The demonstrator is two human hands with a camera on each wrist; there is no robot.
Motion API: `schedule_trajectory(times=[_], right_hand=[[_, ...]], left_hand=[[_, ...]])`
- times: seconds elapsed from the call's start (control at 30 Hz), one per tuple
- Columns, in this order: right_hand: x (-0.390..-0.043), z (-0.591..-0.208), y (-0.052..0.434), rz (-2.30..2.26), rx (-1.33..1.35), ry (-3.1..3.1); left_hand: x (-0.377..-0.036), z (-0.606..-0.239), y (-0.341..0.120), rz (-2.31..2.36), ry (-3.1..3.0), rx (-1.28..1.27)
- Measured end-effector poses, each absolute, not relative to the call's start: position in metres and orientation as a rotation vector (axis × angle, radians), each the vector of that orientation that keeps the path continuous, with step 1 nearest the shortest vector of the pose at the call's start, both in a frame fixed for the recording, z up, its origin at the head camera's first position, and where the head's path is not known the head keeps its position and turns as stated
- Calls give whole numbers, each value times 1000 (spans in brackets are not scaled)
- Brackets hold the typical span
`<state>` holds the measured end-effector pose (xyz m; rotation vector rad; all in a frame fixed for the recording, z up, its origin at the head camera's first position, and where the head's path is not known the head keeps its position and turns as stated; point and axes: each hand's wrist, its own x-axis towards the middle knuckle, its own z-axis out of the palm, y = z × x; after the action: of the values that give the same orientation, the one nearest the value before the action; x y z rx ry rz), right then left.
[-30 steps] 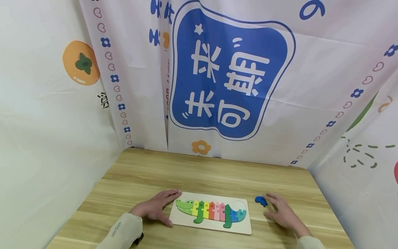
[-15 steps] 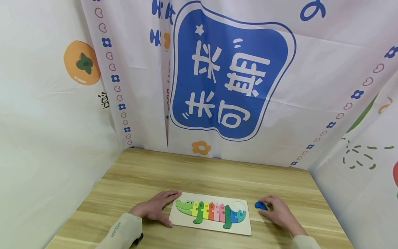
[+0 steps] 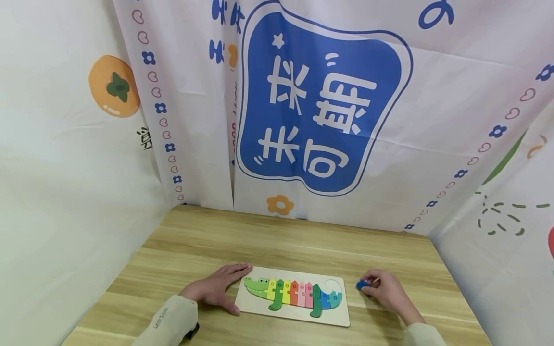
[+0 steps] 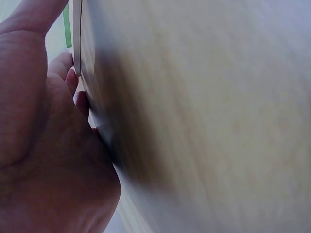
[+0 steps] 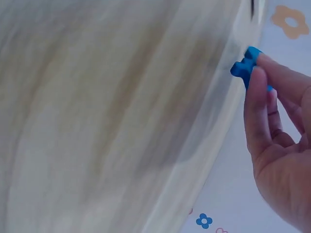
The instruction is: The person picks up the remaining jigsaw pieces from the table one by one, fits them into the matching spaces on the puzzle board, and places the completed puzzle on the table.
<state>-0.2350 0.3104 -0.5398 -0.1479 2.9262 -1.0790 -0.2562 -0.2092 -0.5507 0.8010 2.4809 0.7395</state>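
**Blue tail piece pinched, slot open**

At 3 o'clock of the crocodile puzzle board (image 3: 292,315), right hand (image 3: 385,293) pinches the blue tail piece (image 3: 362,285) between curled fingertips (image 5: 256,77), just above the table (image 3: 277,240). Left hand (image 3: 216,288) lies flat, fingers straight, bracing the board's 9 o'clock edge. Best: keep the brace, match the curve to the empty tail slot (image 3: 333,284), lower flat.
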Motion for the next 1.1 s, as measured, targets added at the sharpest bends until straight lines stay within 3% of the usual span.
schedule_trajectory(times=[0.37, 1.1], right_hand=[[-232, -521, 297, -1555, 119, 2633], [-237, -511, 287, -1633, 16, 2599]], left_hand=[[-256, -550, -209, 736, 2478, 805], [-253, -547, -208, 739, 2483, 813]])
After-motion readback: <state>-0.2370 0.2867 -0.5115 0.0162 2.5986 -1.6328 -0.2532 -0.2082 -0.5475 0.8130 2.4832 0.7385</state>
